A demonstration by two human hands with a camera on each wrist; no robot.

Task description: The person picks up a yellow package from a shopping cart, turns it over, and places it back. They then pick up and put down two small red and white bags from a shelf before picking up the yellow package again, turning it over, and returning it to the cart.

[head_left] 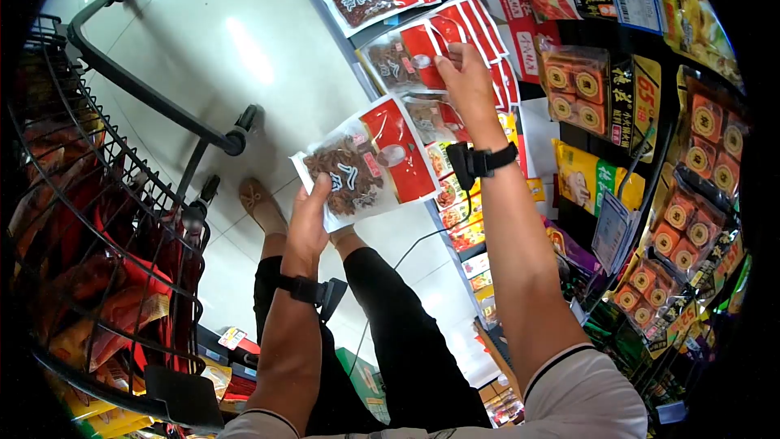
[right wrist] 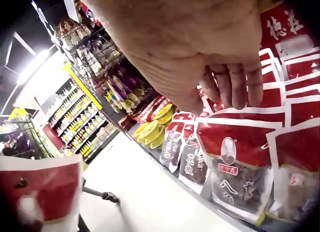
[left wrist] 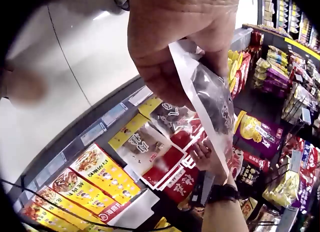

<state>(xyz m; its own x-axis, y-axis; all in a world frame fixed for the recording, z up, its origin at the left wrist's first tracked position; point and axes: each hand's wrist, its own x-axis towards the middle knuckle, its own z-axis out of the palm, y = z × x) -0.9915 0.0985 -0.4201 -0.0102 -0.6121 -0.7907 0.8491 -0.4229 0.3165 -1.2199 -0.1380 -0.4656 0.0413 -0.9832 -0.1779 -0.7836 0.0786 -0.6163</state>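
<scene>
In the head view my left hand (head_left: 307, 223) pinches the lower left edge of a clear packet with a red band (head_left: 366, 164), holding dark brown dried pieces. The left wrist view shows that packet (left wrist: 212, 99) edge-on under the left hand (left wrist: 182, 37). My right hand (head_left: 471, 85) is over the shelf, its fingers at the top red part of a similar packet (head_left: 398, 61) in a row. From the right wrist view, the curled fingers of the right hand (right wrist: 200, 57) touch the top of a packet (right wrist: 237, 167); whether they pinch it is partly hidden.
A black wire cart (head_left: 106, 276) full of bagged goods stands at the left. Packs of square blocks (head_left: 575, 89) hang at the right. Yellow boxes (left wrist: 105, 174) line the shelf beside the packets. A foot in a brown shoe (head_left: 262, 205) is on the pale floor (head_left: 219, 49).
</scene>
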